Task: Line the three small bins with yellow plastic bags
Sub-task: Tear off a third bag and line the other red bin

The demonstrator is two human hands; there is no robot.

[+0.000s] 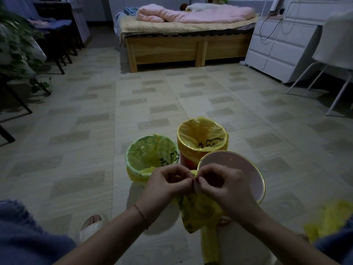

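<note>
Three small bins stand on the tiled floor in front of me. The green bin [152, 155] on the left and the orange bin [202, 138] behind it each hold a yellow liner folded over the rim. The pink-lined bin [246, 175] with a gold rim on the right holds no bag. My left hand [168, 186] and my right hand [219, 184] meet fingertip to fingertip, both pinching the top edge of a folded yellow plastic bag [198, 213] that hangs down in front of the pink bin.
More yellow bags [328, 220] lie by my right knee. A slippered foot [89, 226] rests at lower left. A wooden bed [187, 44] stands beyond, white drawers [277, 52] and a chair at right, a plant [17, 44] and dark chairs at left.
</note>
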